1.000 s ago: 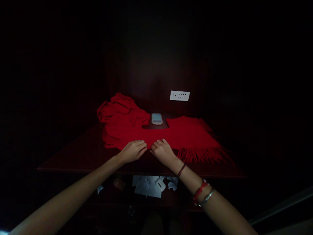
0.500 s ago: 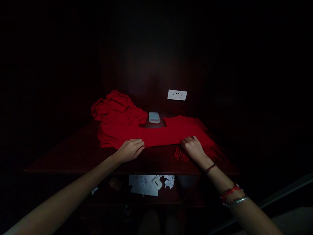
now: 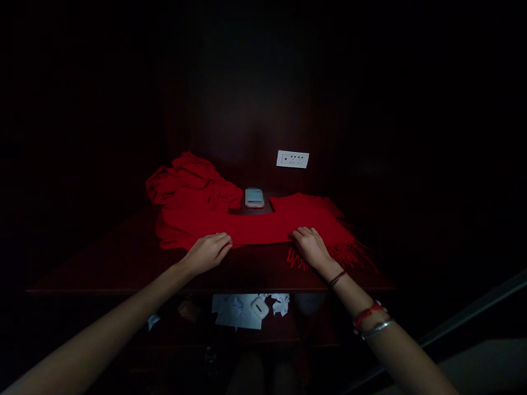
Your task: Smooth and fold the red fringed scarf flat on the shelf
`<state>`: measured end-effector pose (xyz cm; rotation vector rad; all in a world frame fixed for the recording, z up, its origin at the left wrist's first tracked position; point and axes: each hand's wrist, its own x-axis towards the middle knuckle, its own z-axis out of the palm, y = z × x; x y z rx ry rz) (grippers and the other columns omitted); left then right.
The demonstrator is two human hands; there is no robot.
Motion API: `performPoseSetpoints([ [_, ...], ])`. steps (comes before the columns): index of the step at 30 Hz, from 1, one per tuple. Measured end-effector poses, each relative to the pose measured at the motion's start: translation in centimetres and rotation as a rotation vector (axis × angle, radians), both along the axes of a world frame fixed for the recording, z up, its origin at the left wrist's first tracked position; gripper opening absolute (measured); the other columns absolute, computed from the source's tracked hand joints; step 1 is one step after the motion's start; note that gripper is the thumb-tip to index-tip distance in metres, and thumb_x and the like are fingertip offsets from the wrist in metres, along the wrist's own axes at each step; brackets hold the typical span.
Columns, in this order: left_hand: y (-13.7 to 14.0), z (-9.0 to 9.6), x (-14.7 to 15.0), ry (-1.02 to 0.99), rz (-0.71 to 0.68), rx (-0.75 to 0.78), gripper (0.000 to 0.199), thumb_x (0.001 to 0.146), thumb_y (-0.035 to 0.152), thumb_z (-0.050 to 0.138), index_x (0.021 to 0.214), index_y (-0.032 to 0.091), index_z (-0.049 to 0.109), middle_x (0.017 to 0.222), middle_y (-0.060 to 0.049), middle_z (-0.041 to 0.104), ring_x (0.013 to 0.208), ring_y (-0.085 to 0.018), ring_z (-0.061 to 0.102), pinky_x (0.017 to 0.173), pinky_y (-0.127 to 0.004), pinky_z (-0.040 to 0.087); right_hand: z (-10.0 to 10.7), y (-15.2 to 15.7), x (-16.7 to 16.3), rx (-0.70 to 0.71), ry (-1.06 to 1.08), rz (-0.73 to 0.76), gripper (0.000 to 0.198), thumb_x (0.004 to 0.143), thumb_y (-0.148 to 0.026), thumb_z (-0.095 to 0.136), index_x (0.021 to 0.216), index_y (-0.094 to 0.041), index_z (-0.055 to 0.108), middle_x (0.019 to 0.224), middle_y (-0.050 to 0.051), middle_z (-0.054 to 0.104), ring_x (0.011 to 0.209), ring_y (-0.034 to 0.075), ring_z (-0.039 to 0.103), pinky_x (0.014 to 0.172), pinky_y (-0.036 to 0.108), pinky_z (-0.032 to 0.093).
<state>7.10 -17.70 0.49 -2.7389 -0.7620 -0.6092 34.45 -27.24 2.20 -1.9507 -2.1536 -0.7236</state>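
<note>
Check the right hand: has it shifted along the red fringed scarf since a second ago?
Yes. The right hand slid rightward along the red fringed scarf, away from the left hand, from below the phone to the fringe.

Both bare forearms reach forward from the lower corners, converging slightly. The left hand (image 3: 206, 251) lies palm down, fingers (image 3: 220, 241) together and loosely curled at the tips — a ring glints on one. The right hand (image 3: 310, 247) also rests palm down, knuckles bent, fingers tucked under. Its wrist carries a dark cord — farther up, a red band and a metal bangle.
</note>
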Motion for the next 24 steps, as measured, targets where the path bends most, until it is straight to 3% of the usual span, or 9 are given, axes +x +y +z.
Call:
performPoseSetpoints([
  [7,0.0,-0.1,0.1,0.094,0.005,0.013,0.025,0.085,0.024,0.026,0.077,0.016,0.049,0.075,-0.004,0.054,0.071,-0.015,0.051,0.068,-0.026,0.04,-0.2,-0.1,2.2,-0.018,0.106,0.109,0.02,0.084,-0.021,0.039,0.089,-0.017,0.057,0.077,0.004,0.06,0.073,0.013,0.051,0.07,0.025,0.03],
  [17,-0.3,0.4,0.3,0.205,0.048,0.081,0.025,0.084,0.023,0.027,0.08,0.016,0.051,0.082,-0.006,0.056,0.077,-0.016,0.053,0.073,-0.029,0.041,-0.5,-1.6,3.9,0.01,0.092,-0.006,0.02,0.082,-0.02,0.042,0.092,-0.021,0.059,0.083,0.004,0.056,0.079,0.015,0.047,0.071,0.026,0.031],
  [20,-1.1,1.0,2.2,0.235,0.07,0.133,0.026,0.082,0.033,0.035,0.091,0.016,0.052,0.094,-0.009,0.055,0.084,-0.021,0.053,0.074,-0.033,0.04,-0.7,-1.4,3.9,0.018,0.11,0.005,0.023,0.081,-0.014,0.041,0.097,-0.018,0.056,0.086,0.005,0.057,0.081,0.016,0.047,0.075,0.026,0.03],
  [24,-2.7,1.7,7.6,0.206,-0.029,0.115,0.043,0.076,0.046,0.043,0.109,0.018,0.044,0.108,-0.011,0.049,0.097,-0.024,0.048,0.08,-0.035,0.038,-0.8,-1.1,3.8,0.051,0.166,0.008,0.022,0.081,-0.01,0.038,0.097,-0.016,0.052,0.086,0.006,0.058,0.08,0.015,0.048,0.074,0.025,0.03],
])
